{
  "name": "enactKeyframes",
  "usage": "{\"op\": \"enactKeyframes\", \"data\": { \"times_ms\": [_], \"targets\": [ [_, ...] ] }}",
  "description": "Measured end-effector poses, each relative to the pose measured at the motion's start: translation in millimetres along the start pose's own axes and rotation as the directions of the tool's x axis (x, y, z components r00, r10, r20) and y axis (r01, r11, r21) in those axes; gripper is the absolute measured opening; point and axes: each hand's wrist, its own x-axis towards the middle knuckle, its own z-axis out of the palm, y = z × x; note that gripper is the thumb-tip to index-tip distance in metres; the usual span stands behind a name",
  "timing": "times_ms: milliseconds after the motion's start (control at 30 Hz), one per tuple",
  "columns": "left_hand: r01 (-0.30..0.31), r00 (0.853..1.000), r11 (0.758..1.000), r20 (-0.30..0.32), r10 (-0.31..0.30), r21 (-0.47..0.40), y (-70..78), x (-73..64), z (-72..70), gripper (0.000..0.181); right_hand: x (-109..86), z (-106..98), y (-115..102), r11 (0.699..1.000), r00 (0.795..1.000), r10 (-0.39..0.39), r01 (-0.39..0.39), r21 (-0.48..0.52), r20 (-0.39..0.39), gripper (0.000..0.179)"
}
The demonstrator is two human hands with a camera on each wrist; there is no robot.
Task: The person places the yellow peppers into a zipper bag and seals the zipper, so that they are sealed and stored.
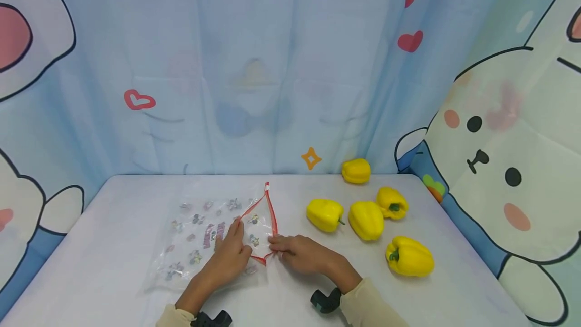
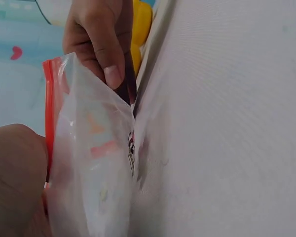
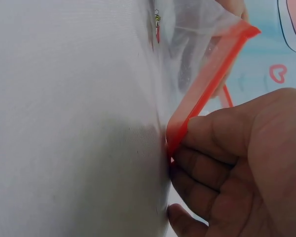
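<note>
Closest of all, two beige sleeves point(image 1: 369, 307) come in over the near side of the desk point(image 1: 104, 246), with a black device point(image 1: 326, 301) at each wrist. Beyond them, the left hand point(image 1: 229, 255) and the right hand point(image 1: 304, 253) work at a clear plastic bag point(image 1: 199, 246) that lies on the desk, left of its middle. The left hand's grip is narrow, pinching the left lip of the bag's mouth; the right hand's grip is narrow as well, with fingers curled and pinching the right lip low down, close to the desk. Between the hands the red strip point(image 1: 274, 216) along the mouth spreads apart into a gap, and small printed pictures and lettering show on the bag's front. To the right of the bag sit the yellow peppers, five in all: the nearest pepper point(image 1: 409, 256) lies on its side with its stem toward the left, three more point(image 1: 365, 221) sit in a loose group farther back, and the last pepper point(image 1: 356, 171) rests at the desk's far edge. Behind everything hangs a pale blue curtain point(image 1: 254, 39) printed with red hearts point(image 1: 410, 42), an orange star point(image 1: 311, 158) and a large white cartoon animal point(image 1: 535, 165) on the right.
</note>
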Motion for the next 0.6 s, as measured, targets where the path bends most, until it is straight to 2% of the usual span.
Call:
{"op": "enactKeyframes", "data": {
  "times_ms": [233, 600],
  "targets": [
    [0.01, 0.996, 0.995, -0.085, -0.018, -0.095, -1.3, 2.8, -6.7, 0.064, -2.7, -1, 1, 0.999, 0.999, 0.053, -0.053, 0.006, 0.004, 0.041],
    [-0.059, 0.986, 0.988, -0.165, 0.035, -0.145, -3.6, 2.8, -13.6, 0.061, -5.5, -3, 4, 0.997, 0.997, 0.079, -0.079, -0.003, -0.008, 0.042]
  ]
}}
